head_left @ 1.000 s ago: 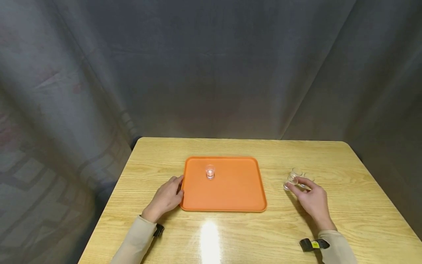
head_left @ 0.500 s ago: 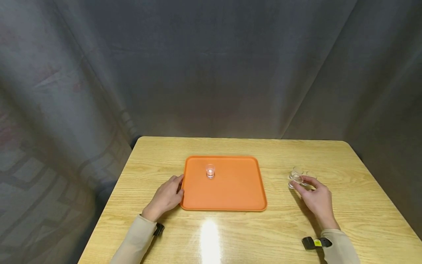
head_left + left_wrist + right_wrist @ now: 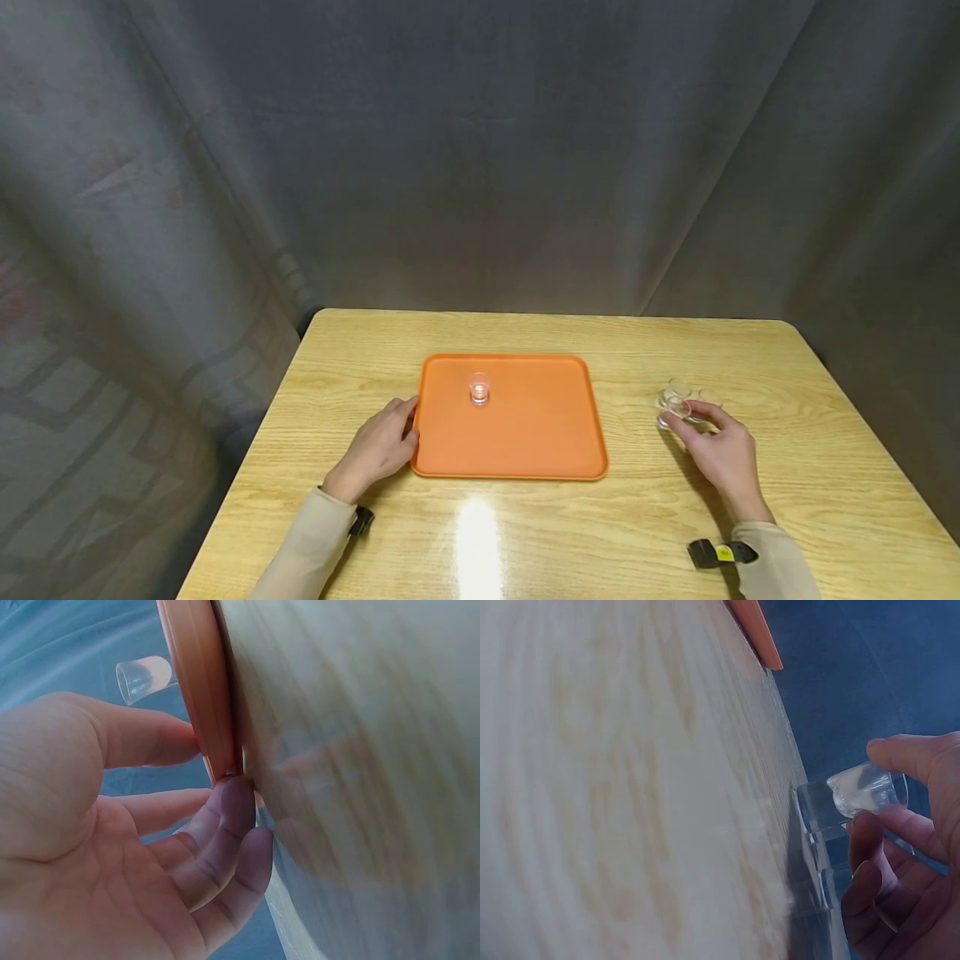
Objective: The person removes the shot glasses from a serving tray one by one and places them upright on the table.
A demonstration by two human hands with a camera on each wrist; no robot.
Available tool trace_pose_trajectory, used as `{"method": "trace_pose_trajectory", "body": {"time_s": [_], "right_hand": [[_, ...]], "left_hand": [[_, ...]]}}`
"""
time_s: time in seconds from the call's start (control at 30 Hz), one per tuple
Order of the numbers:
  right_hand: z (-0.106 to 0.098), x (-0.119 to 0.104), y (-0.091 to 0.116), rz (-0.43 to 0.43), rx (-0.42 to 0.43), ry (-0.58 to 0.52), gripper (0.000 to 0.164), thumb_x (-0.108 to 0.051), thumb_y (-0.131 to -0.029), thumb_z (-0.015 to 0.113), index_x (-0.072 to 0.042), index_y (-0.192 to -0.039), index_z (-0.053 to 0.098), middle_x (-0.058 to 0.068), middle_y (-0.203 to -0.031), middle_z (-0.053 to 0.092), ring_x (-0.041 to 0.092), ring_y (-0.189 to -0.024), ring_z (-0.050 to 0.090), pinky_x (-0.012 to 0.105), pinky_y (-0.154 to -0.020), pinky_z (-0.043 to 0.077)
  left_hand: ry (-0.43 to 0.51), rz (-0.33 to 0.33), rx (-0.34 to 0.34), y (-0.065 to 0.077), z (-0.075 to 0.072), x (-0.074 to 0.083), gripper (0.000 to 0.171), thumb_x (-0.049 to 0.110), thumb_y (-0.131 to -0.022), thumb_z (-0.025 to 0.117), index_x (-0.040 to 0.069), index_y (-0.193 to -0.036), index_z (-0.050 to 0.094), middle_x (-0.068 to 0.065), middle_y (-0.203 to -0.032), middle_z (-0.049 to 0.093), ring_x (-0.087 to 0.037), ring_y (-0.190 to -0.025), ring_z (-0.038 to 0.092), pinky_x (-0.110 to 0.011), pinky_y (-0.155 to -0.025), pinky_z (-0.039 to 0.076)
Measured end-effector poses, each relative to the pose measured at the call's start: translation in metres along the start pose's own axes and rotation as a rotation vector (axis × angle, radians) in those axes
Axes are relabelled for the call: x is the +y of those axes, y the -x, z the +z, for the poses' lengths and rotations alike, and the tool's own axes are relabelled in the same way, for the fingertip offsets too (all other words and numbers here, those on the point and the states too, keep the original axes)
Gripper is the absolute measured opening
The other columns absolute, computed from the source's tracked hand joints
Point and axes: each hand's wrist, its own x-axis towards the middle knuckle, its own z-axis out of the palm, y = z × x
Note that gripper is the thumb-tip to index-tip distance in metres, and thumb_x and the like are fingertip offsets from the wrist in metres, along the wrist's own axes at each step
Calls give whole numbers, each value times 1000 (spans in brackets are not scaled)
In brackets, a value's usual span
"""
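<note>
My right hand pinches a small clear cup between thumb and forefinger, right of the tray. In the right wrist view this cup is held just off the table, its rim toward the palm. Several similar clear cups stand close together beside it, partly hidden by the fingers. My left hand grips the left edge of an orange tray. In the left wrist view the thumb is at the rim and the fingers curl against its underside. One clear cup stands upright on the tray, toward its back left.
The light wood table reaches back to grey curtains, which also hang along both sides. Bare tabletop lies between the tray and the group of cups. A bright reflection shows on the table in front of the tray.
My right hand has shifted slightly to the right with the pinched cup, then stayed nearly still over the last half second. The left hand and the tray have not visibly moved.
</note>
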Motion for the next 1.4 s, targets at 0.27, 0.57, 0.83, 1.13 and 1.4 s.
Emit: {"method": "trace_pose_trajectory", "body": {"time_s": [0.27,0.57,0.83,1.13,1.4], "right_hand": [[-1,-2,2,6,-10,-52,61,-46,-95,80,-4,-138,68,24,-139,66,2,-62,53,23,-55,45],[-5,-13,6,26,71,-116,48,-43,-95,80,-11,-129,74,-6,-64,63,6,-47,50,26,-45,40],[-1,-28,9,-62,111,-160,36,-32,-94,83,-10,-121,78,-9,-55,58,3,-45,48,22,-45,38],[24,-43,9,-160,13,-182,32,-26,-94,83,-7,-119,77,-4,-58,59,3,-48,48,23,-45,39],[44,-64,12,-234,-73,-222,31,-24,-94,83,-5,-118,77,0,-57,59,2,-45,46,23,-42,36]], "left_hand": [[9,0,6,2,-1,1,55,15,-105,61,-1,-157,50,-15,-131,66,-29,-104,67,-50,-92,54],[8,3,7,2,-1,2,55,15,-105,62,-1,-156,51,-13,-127,66,-22,-96,63,-44,-86,53],[8,4,8,1,-1,1,55,15,-105,62,-1,-156,51,-13,-126,66,-20,-93,61,-43,-84,52],[12,6,3,1,0,1,55,15,-105,62,-1,-157,51,-14,-129,66,-22,-97,64,-44,-87,53],[5,6,7,1,0,0,55,15,-105,63,-1,-156,51,-14,-130,66,-25,-102,66,-48,-90,54]]}}
